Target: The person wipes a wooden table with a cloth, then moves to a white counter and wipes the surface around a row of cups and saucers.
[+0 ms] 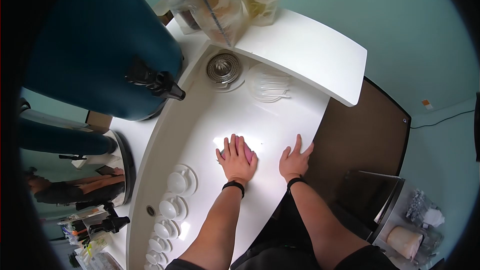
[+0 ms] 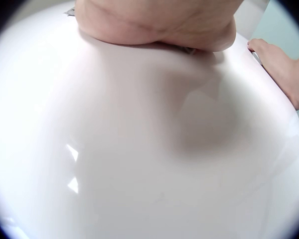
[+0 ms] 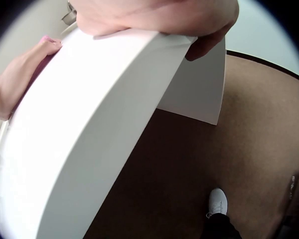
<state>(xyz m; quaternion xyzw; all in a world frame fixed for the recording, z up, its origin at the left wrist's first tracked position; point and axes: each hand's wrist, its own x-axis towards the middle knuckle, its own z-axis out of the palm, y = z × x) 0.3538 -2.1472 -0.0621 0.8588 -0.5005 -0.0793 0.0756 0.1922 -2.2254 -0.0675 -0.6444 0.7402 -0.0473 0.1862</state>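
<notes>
My left hand lies flat with spread fingers on a pink cloth, pressing it against the white counter. Bits of the cloth show between and beside the fingers. In the left wrist view the heel of this hand hides most of what is under it. Nearer the counter's front edge, my right hand rests on the surface with its fingers apart. The right wrist view shows one finger of that hand reaching over the edge.
A metal juicer and a plate with white spoons stand at the far end. Several white cups on saucers line the left side. Beyond the raised rim is a blue dispenser with a black tap. Bagged goods sit on the white shelf.
</notes>
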